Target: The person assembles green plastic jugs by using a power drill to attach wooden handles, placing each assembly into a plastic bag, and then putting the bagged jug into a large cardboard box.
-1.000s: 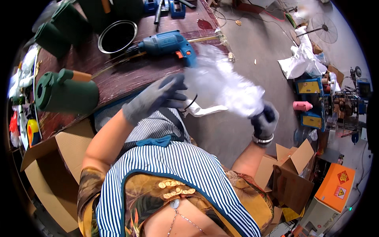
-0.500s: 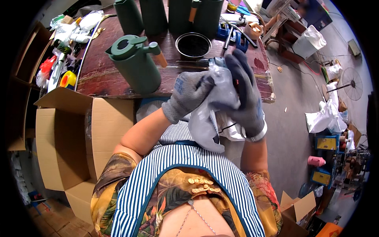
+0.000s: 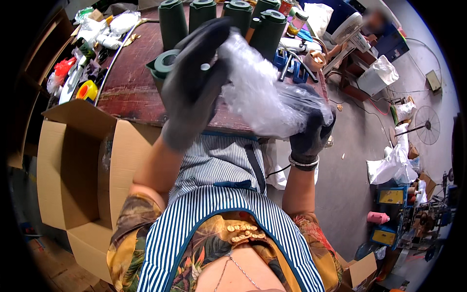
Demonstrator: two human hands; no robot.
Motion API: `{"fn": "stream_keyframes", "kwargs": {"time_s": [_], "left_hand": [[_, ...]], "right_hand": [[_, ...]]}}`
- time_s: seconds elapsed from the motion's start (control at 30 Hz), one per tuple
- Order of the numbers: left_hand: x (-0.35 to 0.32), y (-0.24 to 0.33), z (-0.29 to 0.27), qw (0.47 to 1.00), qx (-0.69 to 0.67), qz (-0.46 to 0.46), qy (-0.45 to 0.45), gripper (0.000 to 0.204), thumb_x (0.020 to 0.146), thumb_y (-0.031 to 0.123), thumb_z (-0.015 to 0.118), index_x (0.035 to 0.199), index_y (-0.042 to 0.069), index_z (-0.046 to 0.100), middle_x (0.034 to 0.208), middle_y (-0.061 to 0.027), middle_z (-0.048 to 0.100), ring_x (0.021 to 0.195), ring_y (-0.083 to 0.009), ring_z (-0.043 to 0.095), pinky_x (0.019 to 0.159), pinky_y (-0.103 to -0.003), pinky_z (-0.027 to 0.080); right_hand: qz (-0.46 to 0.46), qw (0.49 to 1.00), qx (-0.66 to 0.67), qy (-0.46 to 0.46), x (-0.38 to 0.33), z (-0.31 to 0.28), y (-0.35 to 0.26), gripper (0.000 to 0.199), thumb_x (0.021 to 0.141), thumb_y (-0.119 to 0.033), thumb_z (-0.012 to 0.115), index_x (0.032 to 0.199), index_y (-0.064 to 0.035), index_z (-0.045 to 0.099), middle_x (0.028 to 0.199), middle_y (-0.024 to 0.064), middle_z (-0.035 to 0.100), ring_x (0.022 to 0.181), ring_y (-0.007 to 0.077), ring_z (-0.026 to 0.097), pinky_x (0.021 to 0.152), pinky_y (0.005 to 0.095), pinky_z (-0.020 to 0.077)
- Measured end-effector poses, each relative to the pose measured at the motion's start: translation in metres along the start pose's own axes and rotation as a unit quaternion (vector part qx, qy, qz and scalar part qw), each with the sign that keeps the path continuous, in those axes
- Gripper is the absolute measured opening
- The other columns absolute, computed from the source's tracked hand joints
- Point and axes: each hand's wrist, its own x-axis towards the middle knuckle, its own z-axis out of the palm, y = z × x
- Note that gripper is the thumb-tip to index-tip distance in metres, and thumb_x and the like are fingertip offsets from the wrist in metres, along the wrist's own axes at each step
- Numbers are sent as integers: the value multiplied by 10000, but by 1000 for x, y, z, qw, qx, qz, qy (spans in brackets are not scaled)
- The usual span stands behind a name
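Swings the left hand up and leftward over the dark red table since half a second ago, and brings the crumpled plastic film (bag or loose sheet, cannot tell) up from in front of the striped apron. Spreads that film aslant now, pale and see-through, between both hands, above the front part of the table. Grips its gathered lower end in the right hand, gloved fingers closed around the bunched folds, just over the table's front right corner. Stretches the fingers of the left hand upward beside the film's upper end, badly blurred; cannot tell a hold from a mere touch there. Blocks most of a dark green pitcher with that same hand, toward the left part of the table.

Shows a group of similar green vessels along the table's far side, a glass jar toward its far right corner, and a round tan container with blue tools near its right edge. Reveals a yellow tape roll past the table's left edge, and an open cardboard box before its front left corner. Leaves a pink bottle well apart from the table, off to its right.
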Motion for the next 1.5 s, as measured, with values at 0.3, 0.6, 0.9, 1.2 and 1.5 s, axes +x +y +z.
{"fn": "stream_keyframes", "kwargs": {"time_s": [0.3, 0.6, 0.9, 1.2, 1.5], "left_hand": [[-8, 47, -19, 952, 158, -71, -254, 408, 740, 130, 837, 1135, 128, 734, 947, -54, 716, 839, -209, 698, 741, -329, 560], [-17, -6, -61, 963, -15, -264, -53, 350, 969, 145, 600, 1295, 20, 581, 1213, -111, 653, 1077, -204, 648, 952, -355, 518], [-21, -5, -17, 927, -93, -338, -137, 401, 893, 67, 716, 1268, -22, 607, 1078, -70, 708, 992, -98, 640, 897, -277, 524], [-45, 16, -34, 858, -307, -411, -27, 744, 772, -15, 799, 1428, 17, 452, 1292, -88, 593, 1193, -168, 581, 1020, -343, 505], [-66, 30, -94, 905, -208, -365, -63, 961, 673, 112, 891, 1486, -22, 397, 1386, -113, 563, 1246, -196, 547, 1094, -365, 413]], "right_hand": [[-186, 973, -138, -7, 24, 23, -9, 295, 783, 45, 758, 1005, 2, 568, 983, 141, 653, 921, 245, 632, 837, 361, 522], [-154, 988, -16, -15, 13, 59, 2, 396, 697, -51, 883, 934, -32, 567, 927, 136, 652, 834, 252, 662, 797, 384, 564], [-104, 976, 144, -126, 40, 71, -19, 511, 885, -157, 762, 1305, -32, 499, 1254, 205, 609, 1068, 276, 639, 878, 340, 517], [-48, 988, -145, 11, 26, 87, 4, 106, 863, 40, 715, 952, 60, 661, 1217, 196, 645, 1114, 228, 628, 991, 358, 481], [131, 970, 129, -155, 12, 62, 16, 403, 1053, -224, 491, 1384, 6, 500, 1308, 153, 612, 1161, 212, 621, 1010, 354, 511]]}}
